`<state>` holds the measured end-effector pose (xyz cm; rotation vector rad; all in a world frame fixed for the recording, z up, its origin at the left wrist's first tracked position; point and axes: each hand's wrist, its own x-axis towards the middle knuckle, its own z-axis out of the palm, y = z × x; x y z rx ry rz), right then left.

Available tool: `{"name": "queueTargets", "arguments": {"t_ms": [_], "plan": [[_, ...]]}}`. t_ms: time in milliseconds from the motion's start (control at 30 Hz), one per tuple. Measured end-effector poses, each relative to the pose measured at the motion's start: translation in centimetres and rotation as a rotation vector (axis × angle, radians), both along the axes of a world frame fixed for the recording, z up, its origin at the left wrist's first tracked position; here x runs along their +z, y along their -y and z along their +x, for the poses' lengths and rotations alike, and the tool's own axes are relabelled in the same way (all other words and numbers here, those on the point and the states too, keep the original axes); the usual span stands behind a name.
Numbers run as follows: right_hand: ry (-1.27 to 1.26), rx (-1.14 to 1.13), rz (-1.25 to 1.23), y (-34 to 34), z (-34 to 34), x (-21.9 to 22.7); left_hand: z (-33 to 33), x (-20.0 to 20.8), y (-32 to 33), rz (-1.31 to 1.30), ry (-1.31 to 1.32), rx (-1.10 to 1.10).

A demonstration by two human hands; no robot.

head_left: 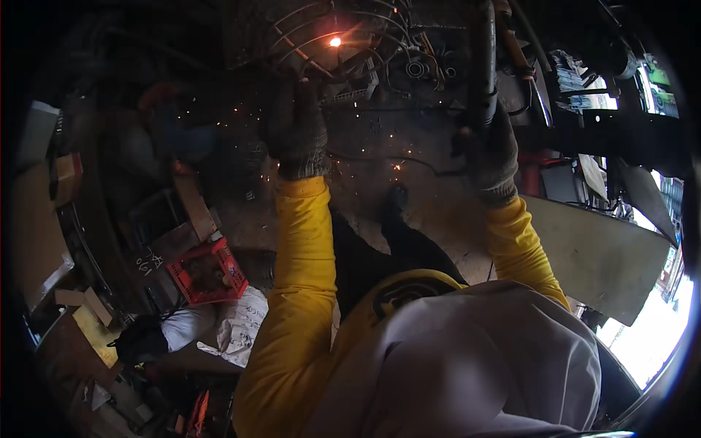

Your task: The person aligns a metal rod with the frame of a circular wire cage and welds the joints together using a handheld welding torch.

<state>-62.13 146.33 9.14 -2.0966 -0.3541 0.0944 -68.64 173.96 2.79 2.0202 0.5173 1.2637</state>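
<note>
A round wire guard [296, 48] with curved rings and straight spokes lies at the top of the head view. On it a bright orange spot [335, 41] glows, and sparks fly below. My left hand [301, 142], in a dark knitted work glove, is closed at the guard's near edge; its fingers are mostly in shadow. My right hand [499, 159], gloved too, is closed round the lower end of an upright grey metal bar [483, 69]. Deep shade hides part of its fingers. Both forearms wear yellow sleeves.
To the left stand a red plastic crate [209, 272] and cardboard boxes [38, 219], with a white sack [242, 326] beside the crate. A pale flat panel [595, 255] is at the right. A dark cable [394, 159] crosses the floor beyond my feet.
</note>
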Motion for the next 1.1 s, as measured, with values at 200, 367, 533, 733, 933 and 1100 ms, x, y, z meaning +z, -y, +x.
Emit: {"name": "queueTargets", "arguments": {"t_ms": [200, 367, 533, 733, 933, 1100], "plan": [[-0.067, -0.106, 0.198, 1.1, -0.1, 3.0, -0.2, -0.6, -0.4, -0.258, -0.140, -0.084], [0.150, -0.257, 0.347, 6.6, 1.4, 4.7, -0.8, 1.9, 0.4, -0.434, -0.130, -0.170], [0.280, -0.512, 0.464, 14.1, 5.9, 7.4, -0.3, 0.6, -0.2, -0.709, -0.013, -0.296], [0.599, -0.943, 0.054, 23.1, 16.5, 7.6, -0.3, 2.7, 1.4, -0.749, 0.001, -0.264], [0.713, -1.067, 0.139, 24.1, 27.3, 8.9, -0.7, 4.6, 2.4, -0.794, 0.028, -0.287], [0.473, -1.061, -0.020, 27.0, 33.9, 4.7, -0.6, 3.5, 1.3, -0.701, -0.046, -0.242]]}}
